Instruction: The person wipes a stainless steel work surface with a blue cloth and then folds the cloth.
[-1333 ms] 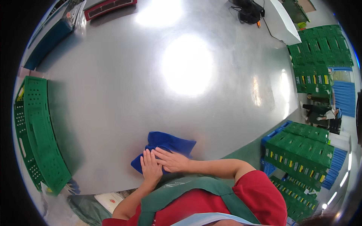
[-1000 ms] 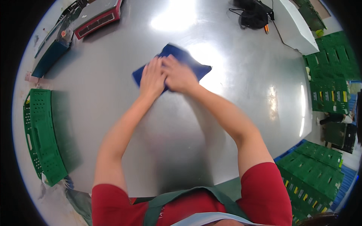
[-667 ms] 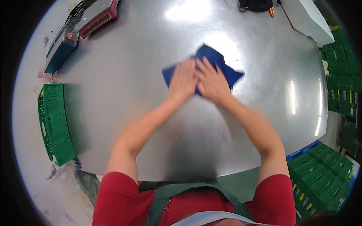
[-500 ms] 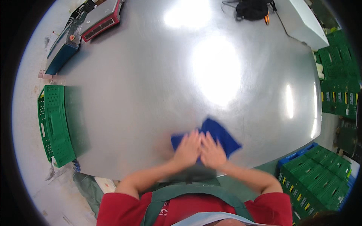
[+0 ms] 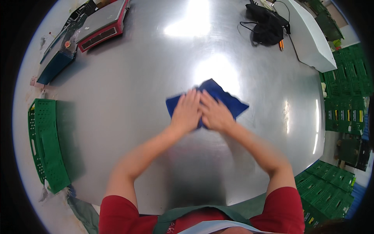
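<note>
My left hand (image 5: 187, 110) and my right hand (image 5: 213, 111) lie flat on a folded dark blue cloth (image 5: 233, 104) in the middle of the steel table (image 5: 113, 97). Their fingers are stretched out and side by side, pressing on the cloth, with the two hands touching. Corners of the cloth stick out to the left, right and far side. The moving forearms are slightly blurred.
A green crate (image 5: 52, 144) stands at the left edge. A red-sided scale (image 5: 101, 27) and a dark teal device (image 5: 58, 68) are at back left. Black bags (image 5: 265, 28) lie beside a white ledge (image 5: 313, 39) at back right. Stacked green crates (image 5: 343, 114) stand beyond the table's right side.
Both hands and the cloth went from the near edge up the table, back toward the edge, and now are farther forward again, right of where they started.
</note>
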The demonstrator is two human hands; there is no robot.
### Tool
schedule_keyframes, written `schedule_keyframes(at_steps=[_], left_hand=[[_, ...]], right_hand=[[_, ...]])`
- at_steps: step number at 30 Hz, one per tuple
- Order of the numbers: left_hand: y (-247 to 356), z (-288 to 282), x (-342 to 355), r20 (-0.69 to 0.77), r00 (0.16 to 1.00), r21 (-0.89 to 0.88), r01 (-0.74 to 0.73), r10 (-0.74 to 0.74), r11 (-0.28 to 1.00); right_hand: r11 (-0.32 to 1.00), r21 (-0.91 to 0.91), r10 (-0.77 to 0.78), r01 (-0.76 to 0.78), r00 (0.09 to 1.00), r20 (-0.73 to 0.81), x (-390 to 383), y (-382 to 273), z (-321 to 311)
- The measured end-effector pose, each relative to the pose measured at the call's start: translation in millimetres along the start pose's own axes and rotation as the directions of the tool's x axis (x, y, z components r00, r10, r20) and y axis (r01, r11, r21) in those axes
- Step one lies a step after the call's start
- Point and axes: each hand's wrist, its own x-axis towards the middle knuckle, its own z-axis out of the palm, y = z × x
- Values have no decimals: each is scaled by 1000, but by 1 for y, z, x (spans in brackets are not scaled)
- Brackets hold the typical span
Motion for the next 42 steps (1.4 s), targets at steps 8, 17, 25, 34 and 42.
schedule_keyframes(at_steps=[8, 17, 25, 34, 42], left_hand=[[-138, 24, 262, -291, 955, 49, 80, -62, 996], [-161, 29, 331, -394, 919, 138, 43, 15, 990], [43, 46, 241, -170, 964, -39, -216, 206, 976], [190, 32, -57, 99, 894, -274, -397, 436, 876], [218, 1, -222, 177, 873, -301, -392, 455, 869]], right_hand=[[986, -169, -51, 3, 959, -278, 227, 176, -47], [982, -171, 25, -82, 950, -313, 266, 222, -55], [937, -167, 249, -307, 922, -295, 18, 192, -55], [828, -37, 560, -560, 828, 21, -256, -53, 12], [944, 18, 325, -329, 939, 108, -362, -159, 61]])
